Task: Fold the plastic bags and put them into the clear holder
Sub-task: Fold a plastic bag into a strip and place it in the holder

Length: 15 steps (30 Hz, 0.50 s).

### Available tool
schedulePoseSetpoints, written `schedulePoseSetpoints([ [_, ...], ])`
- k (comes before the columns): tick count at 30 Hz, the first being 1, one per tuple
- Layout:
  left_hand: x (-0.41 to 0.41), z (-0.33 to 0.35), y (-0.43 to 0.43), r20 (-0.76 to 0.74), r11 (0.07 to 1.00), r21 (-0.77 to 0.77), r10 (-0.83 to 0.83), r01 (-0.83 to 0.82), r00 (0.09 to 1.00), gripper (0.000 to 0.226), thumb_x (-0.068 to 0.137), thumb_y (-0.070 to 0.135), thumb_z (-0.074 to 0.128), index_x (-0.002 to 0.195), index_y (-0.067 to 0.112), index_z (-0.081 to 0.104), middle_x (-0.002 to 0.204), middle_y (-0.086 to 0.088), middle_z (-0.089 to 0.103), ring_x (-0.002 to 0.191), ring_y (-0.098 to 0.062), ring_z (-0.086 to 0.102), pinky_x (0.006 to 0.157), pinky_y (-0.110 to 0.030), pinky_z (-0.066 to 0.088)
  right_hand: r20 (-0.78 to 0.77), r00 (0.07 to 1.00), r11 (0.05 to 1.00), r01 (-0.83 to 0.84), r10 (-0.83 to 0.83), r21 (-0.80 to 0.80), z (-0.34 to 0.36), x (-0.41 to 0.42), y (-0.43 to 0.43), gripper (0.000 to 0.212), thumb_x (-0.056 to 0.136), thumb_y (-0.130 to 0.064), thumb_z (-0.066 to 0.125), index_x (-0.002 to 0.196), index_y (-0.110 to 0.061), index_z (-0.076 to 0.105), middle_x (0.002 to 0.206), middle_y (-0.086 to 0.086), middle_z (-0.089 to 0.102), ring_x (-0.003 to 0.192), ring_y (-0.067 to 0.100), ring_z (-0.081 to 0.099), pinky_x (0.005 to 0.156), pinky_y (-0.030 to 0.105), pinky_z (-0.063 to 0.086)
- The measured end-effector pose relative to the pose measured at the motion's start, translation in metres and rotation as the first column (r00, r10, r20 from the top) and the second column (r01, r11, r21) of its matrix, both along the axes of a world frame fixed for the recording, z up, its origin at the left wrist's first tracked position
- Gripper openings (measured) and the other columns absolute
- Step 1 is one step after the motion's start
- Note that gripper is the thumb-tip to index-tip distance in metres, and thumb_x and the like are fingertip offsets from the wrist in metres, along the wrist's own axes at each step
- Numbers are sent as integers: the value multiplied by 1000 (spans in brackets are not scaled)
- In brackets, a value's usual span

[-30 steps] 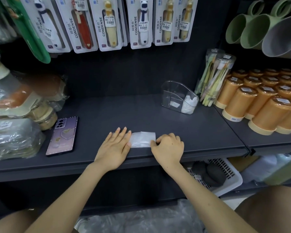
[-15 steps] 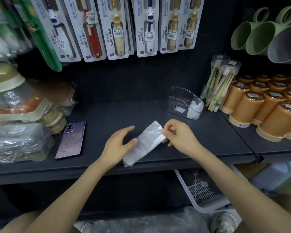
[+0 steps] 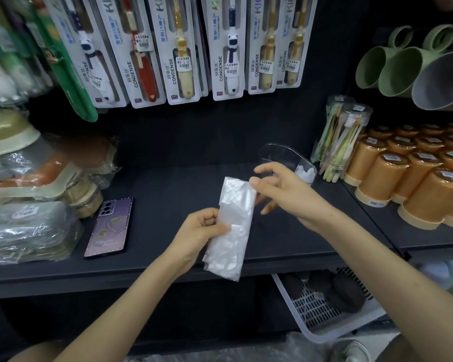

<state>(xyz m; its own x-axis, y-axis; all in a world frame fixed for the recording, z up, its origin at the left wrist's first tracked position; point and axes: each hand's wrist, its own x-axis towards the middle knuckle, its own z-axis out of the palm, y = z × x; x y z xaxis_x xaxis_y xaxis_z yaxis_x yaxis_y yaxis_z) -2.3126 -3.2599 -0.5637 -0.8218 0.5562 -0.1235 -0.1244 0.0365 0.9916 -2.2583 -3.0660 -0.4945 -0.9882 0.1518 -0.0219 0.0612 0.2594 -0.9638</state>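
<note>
Head: left fingers (image 3: pixel 221 228) pinch plastic bag (image 3: pixel 233 249) midway; right fingers (image 3: pixel 268 169) spread (thumb on corner).

plastic bag (image 3: pixel 233 226) between left hand (image 3: pixel 202 231) and right hand (image 3: pixel 280 189), over a shelf (image 3: pixel 168 184).
clear holder (image 3: pixel 280 156) behind the right hand; phone (image 3: pixel 110 226) on the shelf, left of the left hand.
</note>
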Motion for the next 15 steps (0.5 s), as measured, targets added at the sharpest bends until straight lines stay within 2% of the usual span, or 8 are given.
schedulePoseSetpoints([
  [3,5,3,2,56,995,56,76,-80,996,15,87,-3,60,101,-2,67,98,-14,73,90,-26,69,81,-36,57,122,990,971,99,-74,-216,-18,7,-9,50,84,-35,69,125,-16,47,104,8,70,87,18,69,65,28,55],
  [6,10,4,4,87,987,91,125,-132,988,19,88,-2,59,106,-4,65,102,-17,72,95,-30,69,82,-38,58,206,978,973,65,-19,-221,-40,14,-24,33,84,-28,71,110,-9,64,96,7,73,80,17,68,61,26,52],
  [10,15,5,5,91,984,99,141,-150,986,16,88,-2,59,103,-4,65,99,-15,72,91,-27,70,76,-35,58,128,988,952,124,-90,-281,-51,14,-37,11,88,-13,67,97,-8,70,86,8,74,69,14,64,52,23,47],
  [13,17,7,5,88,983,89,156,-163,984,12,88,-4,59,96,0,67,91,-9,74,83,-20,70,67,-27,57,77,990,954,132,-116,-268,-51,13,-40,8,88,-5,64,93,-7,70,78,7,72,64,14,60,48,21,43],
  [15,17,9,4,99,984,76,151,-159,984,13,88,-1,60,99,1,67,92,-8,74,84,-20,70,65,-26,56,35,992,957,123,-118,-262,-51,13,-41,9,88,-2,63,92,-7,70,74,5,69,60,15,56,47,22,42],
])
